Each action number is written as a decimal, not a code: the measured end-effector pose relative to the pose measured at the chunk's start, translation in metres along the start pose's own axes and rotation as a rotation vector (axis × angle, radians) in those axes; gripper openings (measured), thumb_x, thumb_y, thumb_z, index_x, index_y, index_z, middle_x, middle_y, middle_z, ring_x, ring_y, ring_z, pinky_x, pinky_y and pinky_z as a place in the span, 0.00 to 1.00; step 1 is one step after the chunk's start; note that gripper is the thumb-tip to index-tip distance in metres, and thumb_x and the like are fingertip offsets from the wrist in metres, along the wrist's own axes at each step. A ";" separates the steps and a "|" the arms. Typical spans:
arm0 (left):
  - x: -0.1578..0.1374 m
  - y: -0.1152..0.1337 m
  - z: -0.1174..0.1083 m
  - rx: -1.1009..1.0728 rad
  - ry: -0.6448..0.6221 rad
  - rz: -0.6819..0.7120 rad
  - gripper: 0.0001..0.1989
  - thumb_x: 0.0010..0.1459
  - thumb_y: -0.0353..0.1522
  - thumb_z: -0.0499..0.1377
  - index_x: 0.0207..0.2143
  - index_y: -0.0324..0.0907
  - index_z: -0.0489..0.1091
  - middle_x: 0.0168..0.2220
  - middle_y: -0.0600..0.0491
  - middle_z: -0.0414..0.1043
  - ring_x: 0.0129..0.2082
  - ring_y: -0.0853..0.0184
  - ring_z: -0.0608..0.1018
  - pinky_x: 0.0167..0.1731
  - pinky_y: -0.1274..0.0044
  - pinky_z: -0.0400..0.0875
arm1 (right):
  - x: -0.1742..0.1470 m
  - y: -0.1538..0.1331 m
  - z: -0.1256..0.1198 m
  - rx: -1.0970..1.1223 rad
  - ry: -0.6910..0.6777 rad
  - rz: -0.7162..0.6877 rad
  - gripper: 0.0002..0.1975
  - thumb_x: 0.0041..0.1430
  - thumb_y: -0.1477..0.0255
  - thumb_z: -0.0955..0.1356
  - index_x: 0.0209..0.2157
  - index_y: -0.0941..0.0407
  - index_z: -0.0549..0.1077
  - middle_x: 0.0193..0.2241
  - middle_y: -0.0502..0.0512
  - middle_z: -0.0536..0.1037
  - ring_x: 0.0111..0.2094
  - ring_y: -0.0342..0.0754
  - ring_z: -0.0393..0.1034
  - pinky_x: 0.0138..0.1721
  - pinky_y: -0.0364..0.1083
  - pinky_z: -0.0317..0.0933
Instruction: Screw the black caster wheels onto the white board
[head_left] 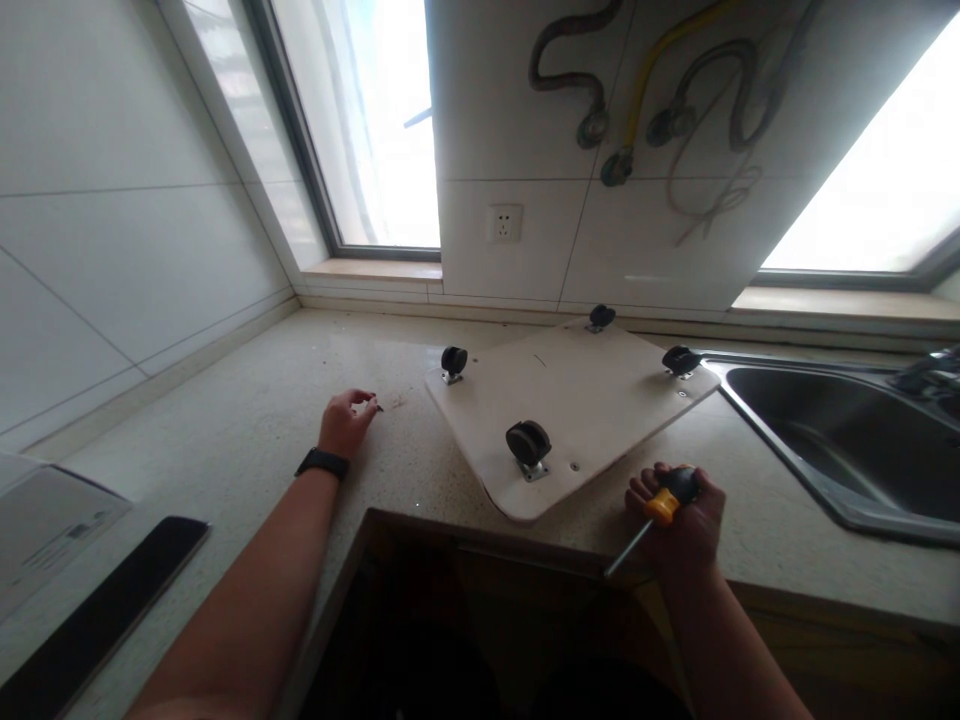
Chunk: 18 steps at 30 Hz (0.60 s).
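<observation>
My right hand [679,525] is wrapped round a screwdriver [664,505] with a black and yellow handle; its shaft points down and to the left past the counter's front edge. Over the counter on the left, my left hand [349,422] pinches a small dark piece [379,407] that looks like a screw. Between the hands lies a pale board [570,390] with rounded corners. Black swivel casters stand wheel-up at its corners, among them the near caster [529,443] and the left caster [453,362]. My right hand is just off the board's near right edge.
A steel sink [847,430] is set into the speckled counter [247,400] at the right. At the left lie a long black flat object [112,610] and a white box [49,530]. A socket [505,223] and pipes are on the tiled wall behind. In front, the counter has a dark recess.
</observation>
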<state>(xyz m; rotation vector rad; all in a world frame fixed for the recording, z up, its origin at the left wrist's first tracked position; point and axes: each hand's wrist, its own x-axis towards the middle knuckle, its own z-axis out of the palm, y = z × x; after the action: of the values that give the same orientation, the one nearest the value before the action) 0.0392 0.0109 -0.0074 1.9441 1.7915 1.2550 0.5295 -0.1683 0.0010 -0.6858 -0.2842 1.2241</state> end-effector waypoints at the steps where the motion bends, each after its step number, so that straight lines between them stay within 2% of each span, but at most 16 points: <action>1: -0.002 0.002 -0.001 -0.063 0.005 -0.019 0.16 0.58 0.42 0.59 0.39 0.39 0.76 0.43 0.44 0.80 0.40 0.58 0.79 0.43 0.67 0.72 | 0.000 0.000 -0.001 0.002 -0.004 0.001 0.15 0.51 0.57 0.67 0.28 0.56 0.67 0.20 0.45 0.60 0.19 0.39 0.54 0.17 0.39 0.56; 3: -0.006 0.006 -0.003 -0.192 0.008 -0.055 0.16 0.58 0.42 0.59 0.38 0.39 0.75 0.44 0.44 0.80 0.36 0.61 0.79 0.39 0.71 0.73 | 0.000 0.000 -0.002 -0.001 -0.008 -0.001 0.16 0.50 0.57 0.67 0.28 0.56 0.67 0.20 0.45 0.59 0.19 0.39 0.54 0.16 0.39 0.55; 6: -0.009 0.009 -0.004 -0.364 0.027 -0.114 0.16 0.56 0.42 0.62 0.36 0.38 0.73 0.43 0.44 0.80 0.34 0.64 0.79 0.37 0.73 0.73 | 0.000 -0.001 -0.003 -0.007 -0.016 0.000 0.16 0.50 0.57 0.67 0.28 0.56 0.67 0.20 0.45 0.60 0.19 0.39 0.54 0.16 0.39 0.54; 11: -0.011 0.008 0.000 -0.591 0.109 -0.263 0.18 0.49 0.42 0.68 0.35 0.38 0.72 0.33 0.50 0.76 0.31 0.67 0.77 0.32 0.76 0.72 | -0.002 -0.001 -0.003 0.002 -0.028 0.016 0.16 0.51 0.56 0.67 0.28 0.55 0.66 0.20 0.45 0.60 0.19 0.39 0.55 0.17 0.39 0.55; 18: -0.020 0.012 -0.004 -0.846 0.203 -0.425 0.25 0.42 0.39 0.74 0.40 0.37 0.73 0.33 0.54 0.75 0.30 0.71 0.76 0.33 0.77 0.72 | -0.005 -0.002 -0.005 0.038 -0.053 0.031 0.17 0.49 0.56 0.68 0.28 0.55 0.66 0.19 0.44 0.60 0.19 0.39 0.54 0.16 0.38 0.55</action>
<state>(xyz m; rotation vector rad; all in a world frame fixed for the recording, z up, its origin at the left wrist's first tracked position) 0.0473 -0.0115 -0.0052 0.9526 1.2971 1.6953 0.5324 -0.1746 -0.0004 -0.6275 -0.2940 1.2756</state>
